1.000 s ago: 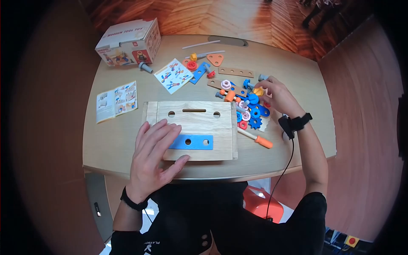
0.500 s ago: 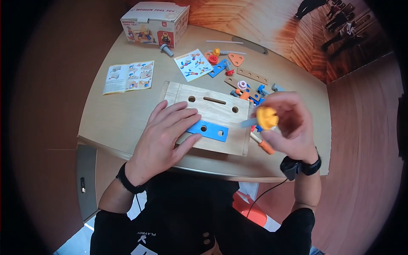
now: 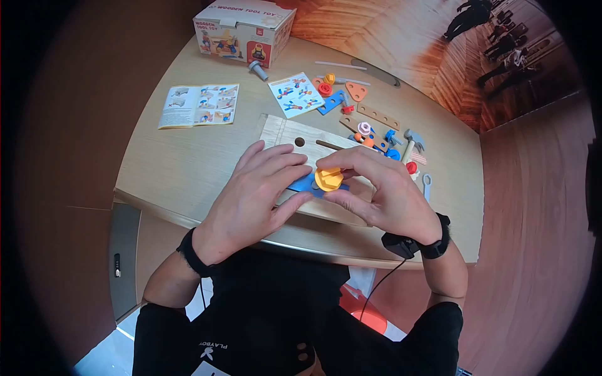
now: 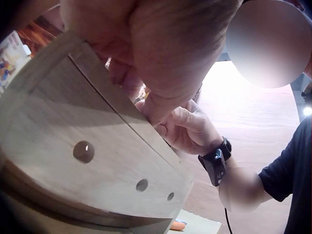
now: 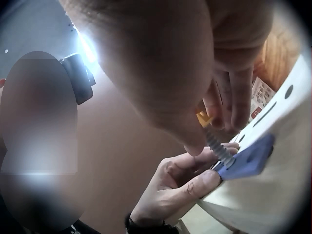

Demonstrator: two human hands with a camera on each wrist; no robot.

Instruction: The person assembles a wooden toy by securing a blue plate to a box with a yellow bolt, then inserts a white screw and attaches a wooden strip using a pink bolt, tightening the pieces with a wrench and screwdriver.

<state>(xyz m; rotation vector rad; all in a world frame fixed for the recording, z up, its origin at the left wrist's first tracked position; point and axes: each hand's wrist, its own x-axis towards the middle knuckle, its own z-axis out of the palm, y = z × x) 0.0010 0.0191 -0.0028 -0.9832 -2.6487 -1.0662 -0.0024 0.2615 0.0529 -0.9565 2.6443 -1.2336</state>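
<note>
Pinching a yellow bolt (image 3: pixel 328 178), right hand (image 3: pixel 382 194) meets left hand (image 3: pixel 251 200) over the blue strip (image 3: pixel 302 184).

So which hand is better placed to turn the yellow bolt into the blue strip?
Right. The right hand already pinches the yellow plastic bolt over the blue holed strip; the left hand lies flat, steadying it.

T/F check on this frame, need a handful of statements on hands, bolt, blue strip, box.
1. The right hand pinches the yellow bolt. True.
2. The bolt stands over the blue strip on the wooden board. True.
3. The left hand is lifted clear of the board. False: it rests flat on the board and strip.
4. The toy box sits beside the person's right elbow. False: it is at the far edge of the table.
5. The booklet lies open on the table. True.
</note>
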